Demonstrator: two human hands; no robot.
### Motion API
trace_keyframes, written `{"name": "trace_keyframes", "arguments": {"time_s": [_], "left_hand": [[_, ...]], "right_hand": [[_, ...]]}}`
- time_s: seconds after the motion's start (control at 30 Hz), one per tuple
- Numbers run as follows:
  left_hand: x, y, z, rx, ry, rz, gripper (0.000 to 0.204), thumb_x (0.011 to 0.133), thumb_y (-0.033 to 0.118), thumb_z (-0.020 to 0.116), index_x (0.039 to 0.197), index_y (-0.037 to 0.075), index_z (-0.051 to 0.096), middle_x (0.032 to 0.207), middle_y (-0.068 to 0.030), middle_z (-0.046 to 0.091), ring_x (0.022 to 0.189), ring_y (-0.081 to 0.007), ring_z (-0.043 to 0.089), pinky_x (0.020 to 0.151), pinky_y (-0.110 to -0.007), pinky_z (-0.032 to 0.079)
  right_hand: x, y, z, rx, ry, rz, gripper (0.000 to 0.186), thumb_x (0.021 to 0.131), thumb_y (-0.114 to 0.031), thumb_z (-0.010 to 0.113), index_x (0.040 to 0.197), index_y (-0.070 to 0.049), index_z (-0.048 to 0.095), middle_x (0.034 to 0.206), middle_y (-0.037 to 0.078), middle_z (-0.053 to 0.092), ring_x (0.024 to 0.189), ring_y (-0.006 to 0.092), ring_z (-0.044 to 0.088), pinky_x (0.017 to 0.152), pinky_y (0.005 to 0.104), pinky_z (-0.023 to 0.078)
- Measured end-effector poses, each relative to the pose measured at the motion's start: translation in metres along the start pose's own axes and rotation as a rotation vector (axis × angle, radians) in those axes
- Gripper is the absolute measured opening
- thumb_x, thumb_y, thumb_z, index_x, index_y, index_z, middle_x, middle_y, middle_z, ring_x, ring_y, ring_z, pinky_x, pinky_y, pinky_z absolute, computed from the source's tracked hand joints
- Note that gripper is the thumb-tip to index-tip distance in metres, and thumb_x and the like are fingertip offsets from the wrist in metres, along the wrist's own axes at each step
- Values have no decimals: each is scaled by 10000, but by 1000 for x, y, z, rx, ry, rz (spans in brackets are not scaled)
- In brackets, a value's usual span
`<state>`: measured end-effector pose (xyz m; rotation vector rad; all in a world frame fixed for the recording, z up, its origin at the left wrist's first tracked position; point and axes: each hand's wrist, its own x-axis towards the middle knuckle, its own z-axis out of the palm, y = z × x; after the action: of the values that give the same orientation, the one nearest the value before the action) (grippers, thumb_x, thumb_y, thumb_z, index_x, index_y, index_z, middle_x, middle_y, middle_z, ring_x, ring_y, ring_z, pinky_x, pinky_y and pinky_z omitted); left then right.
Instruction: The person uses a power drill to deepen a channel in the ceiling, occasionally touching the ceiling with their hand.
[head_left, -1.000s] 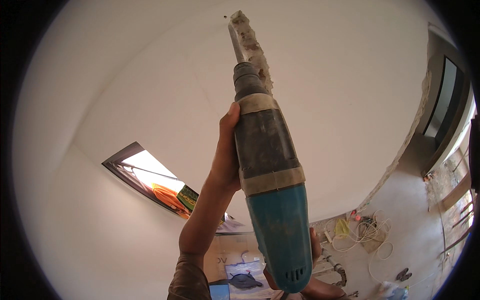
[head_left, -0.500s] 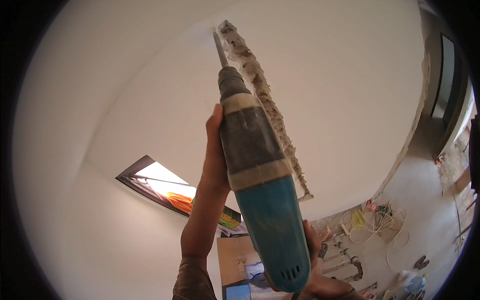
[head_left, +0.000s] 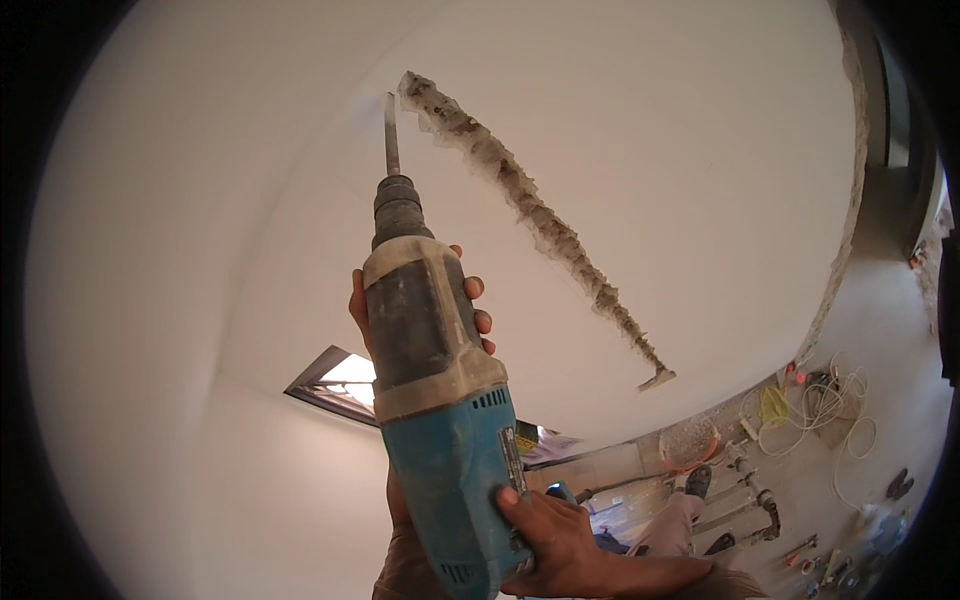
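Note:
A dusty teal and dark grey hammer drill points upward, its chisel bit rising to just left of the upper end of a rough chiselled channel cut diagonally across the white plastered surface. Whether the tip touches the plaster I cannot tell. My left hand wraps round the front body, fingertips showing on the right side and palm hidden behind it. Lower down, my right hand grips the rear of the drill, thumb along its side and the other fingers partly hidden.
A window sits at lower left, a dark frame at far right. On the floor lie loose white cables, grey pipes, scattered tools and shoes. A leg in light trousers shows at lower right.
The drill has shifted left and turned, its tip now lower in view. More of the channel shows to its right, along with my left fingertips and more of my right hand.

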<state>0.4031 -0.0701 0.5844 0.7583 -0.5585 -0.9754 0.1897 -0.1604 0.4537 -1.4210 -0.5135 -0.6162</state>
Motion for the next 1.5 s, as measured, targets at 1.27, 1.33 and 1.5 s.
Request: {"name": "trace_keyframes", "arguments": {"time_s": [1.27, 1.33, 1.5], "left_hand": [[77, -46, 134, 93, -402, 712, 499, 965, 483, 393, 1247, 73, 360, 1188, -93, 456, 1136, -187, 463, 968, -315, 440], [75, -39, 128, 134, -455, 726, 488, 971, 504, 350, 1232, 93, 380, 1180, -92, 498, 1128, -197, 494, 944, -352, 457], [83, -31, 123, -59, -335, 676, 612, 918, 556, 437, 1247, 40, 418, 1198, -106, 538, 1089, -205, 557, 898, -363, 493]], "right_hand": [[31, -189, -144, -528, 307, 128, 526, 597, -85, 633, 1104, 10, 532, 892, 158, 605, 698, 205, 598, 591, 316, 491], [42, -192, -133, -525, 279, 143, 520, 580, -87, 622, 1086, 2, 541, 876, 148, 602, 677, 202, 589, 577, 314, 481], [58, -197, -111, -532, 256, 187, 509, 539, -92, 596, 1042, -19, 565, 837, 125, 594, 622, 194, 566, 543, 310, 456]]}}
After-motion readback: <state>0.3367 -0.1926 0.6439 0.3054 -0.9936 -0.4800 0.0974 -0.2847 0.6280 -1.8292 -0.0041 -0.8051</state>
